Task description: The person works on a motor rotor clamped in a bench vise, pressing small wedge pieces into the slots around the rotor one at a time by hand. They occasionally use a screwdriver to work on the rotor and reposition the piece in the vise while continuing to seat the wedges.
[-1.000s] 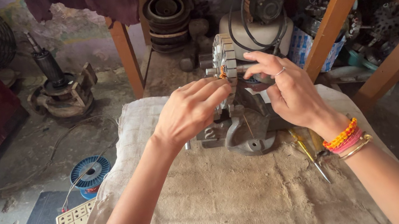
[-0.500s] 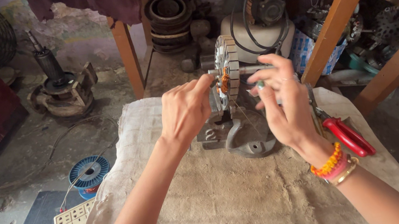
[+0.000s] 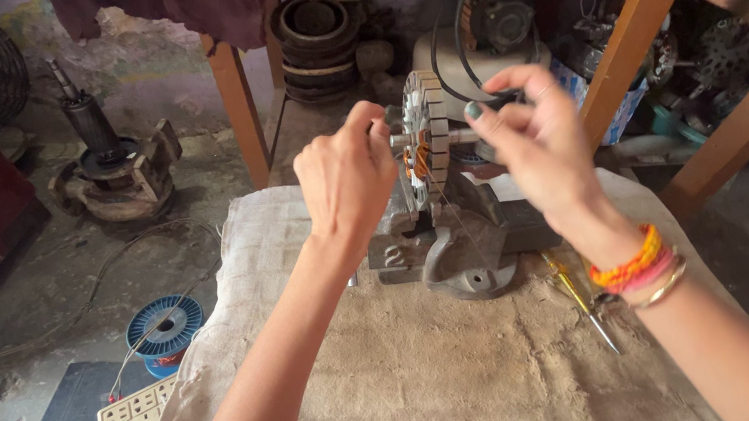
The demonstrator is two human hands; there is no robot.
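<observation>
**Stator winding partly done in the vise**

The stator (image 3: 430, 145) stands clamped in the vise (image 3: 448, 239) on the desk (image 3: 422, 375). Some slots carry copper coil (most look bare). Left hand (image 3: 347, 177) and right hand (image 3: 533, 141) pinch fine wire either side.

Motor repair workshop. Grey cast-iron bench vise (image 3: 447, 249) on sackcloth-covered table (image 3: 404, 388), old motor stator on stand (image 3: 112, 168) on dusty concrete floor, blue spool of copper winding wire (image 3: 164, 327), stacked black metal rings (image 3: 316, 43), rough wooden shelving (image 3: 716, 11).

Both hands are raised side by side, the left hand (image 3: 347, 177) loosely curled, the right hand (image 3: 536, 145) pinching.
</observation>
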